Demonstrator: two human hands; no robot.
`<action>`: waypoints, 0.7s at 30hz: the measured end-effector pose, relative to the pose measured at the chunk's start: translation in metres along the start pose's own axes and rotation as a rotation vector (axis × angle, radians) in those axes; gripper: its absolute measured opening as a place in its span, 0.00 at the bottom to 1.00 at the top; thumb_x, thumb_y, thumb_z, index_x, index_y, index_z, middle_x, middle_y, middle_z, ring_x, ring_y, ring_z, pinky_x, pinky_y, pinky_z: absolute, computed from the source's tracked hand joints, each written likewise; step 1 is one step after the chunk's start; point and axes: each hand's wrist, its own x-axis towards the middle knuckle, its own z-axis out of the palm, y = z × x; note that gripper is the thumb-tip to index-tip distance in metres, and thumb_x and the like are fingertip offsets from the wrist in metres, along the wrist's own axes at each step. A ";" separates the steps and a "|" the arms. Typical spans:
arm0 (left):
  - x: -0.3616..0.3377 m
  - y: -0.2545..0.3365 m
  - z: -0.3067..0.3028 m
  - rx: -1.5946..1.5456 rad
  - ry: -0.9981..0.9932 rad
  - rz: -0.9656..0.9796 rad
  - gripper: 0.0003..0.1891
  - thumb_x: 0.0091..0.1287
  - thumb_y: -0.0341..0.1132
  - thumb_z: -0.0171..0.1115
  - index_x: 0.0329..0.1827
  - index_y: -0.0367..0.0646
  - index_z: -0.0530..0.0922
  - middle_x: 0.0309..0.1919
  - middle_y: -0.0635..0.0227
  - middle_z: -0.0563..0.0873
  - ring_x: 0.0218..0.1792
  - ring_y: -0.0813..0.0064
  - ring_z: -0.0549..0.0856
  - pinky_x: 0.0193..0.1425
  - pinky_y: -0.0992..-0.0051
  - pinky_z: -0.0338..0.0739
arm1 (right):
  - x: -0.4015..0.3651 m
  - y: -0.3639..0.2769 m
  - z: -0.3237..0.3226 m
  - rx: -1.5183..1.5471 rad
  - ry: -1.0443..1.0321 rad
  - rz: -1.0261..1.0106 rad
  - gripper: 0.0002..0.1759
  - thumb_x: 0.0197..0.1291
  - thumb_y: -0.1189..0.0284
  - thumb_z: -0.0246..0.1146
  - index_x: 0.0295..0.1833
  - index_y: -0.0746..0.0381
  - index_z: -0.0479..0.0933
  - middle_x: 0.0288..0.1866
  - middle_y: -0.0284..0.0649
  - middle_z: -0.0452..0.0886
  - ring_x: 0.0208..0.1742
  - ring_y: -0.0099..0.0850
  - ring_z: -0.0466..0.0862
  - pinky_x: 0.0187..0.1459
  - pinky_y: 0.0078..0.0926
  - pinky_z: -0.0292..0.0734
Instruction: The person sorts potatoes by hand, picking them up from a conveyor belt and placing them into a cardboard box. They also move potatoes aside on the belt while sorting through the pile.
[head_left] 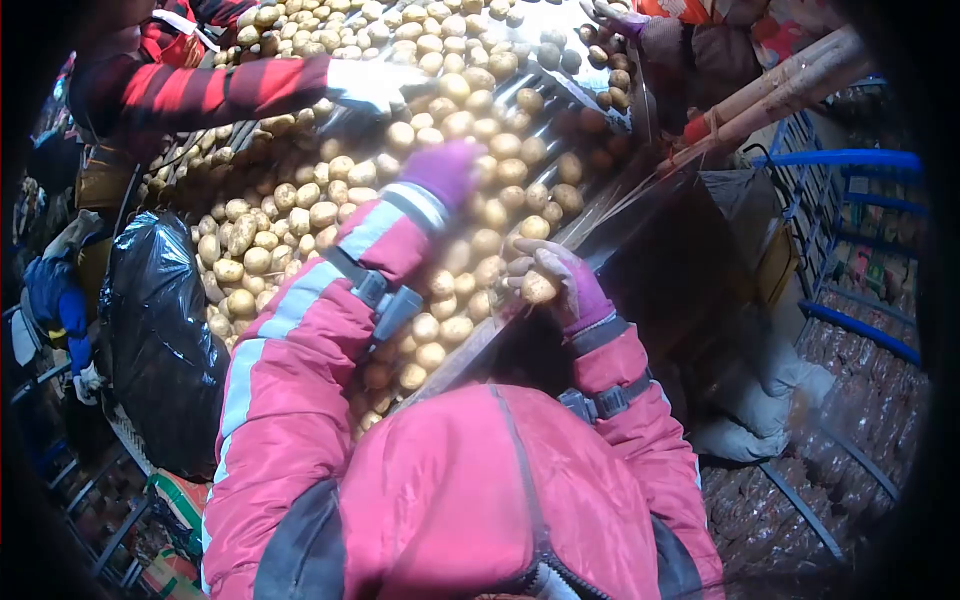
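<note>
One potato (pixel 537 288) sits in the right hand (pixel 565 285), whose gloved fingers curl round it at the near edge of the sorting table (pixel 610 205), just above the table's shiny lip. Hundreds of potatoes (pixel 300 200), too many to count, cover the table in a loose heap from that edge to the top of the view. The left hand (pixel 445 170) reaches further out over the heap in a purple glove. It is blurred and seen from the back, so it cannot be told whether its fingers are spread or closed on anything.

Two other people's hands work the same heap. One white glove (pixel 375 85) on a red and black striped sleeve (pixel 220 90) lies across the potatoes from the left, well beyond the left hand. One dark gloved hand (pixel 612 18) rests at the far right corner.

Two wooden poles (pixel 790 80), probably tied together with red cord, slant down toward the table's right side, close to the right hand. One black bag (pixel 160 320) stands against the table's left side. Right of the table are several blue rails (pixel 850 160), and one white sack (pixel 745 415) lies on the floor.
</note>
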 end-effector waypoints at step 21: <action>0.013 0.057 0.001 -0.166 -0.045 0.062 0.25 0.64 0.43 0.66 0.63 0.44 0.79 0.55 0.51 0.84 0.58 0.53 0.84 0.61 0.62 0.79 | -0.048 -0.007 -0.029 -0.562 -0.095 -0.376 0.23 0.67 0.68 0.64 0.64 0.68 0.74 0.56 0.45 0.83 0.53 0.36 0.84 0.55 0.33 0.82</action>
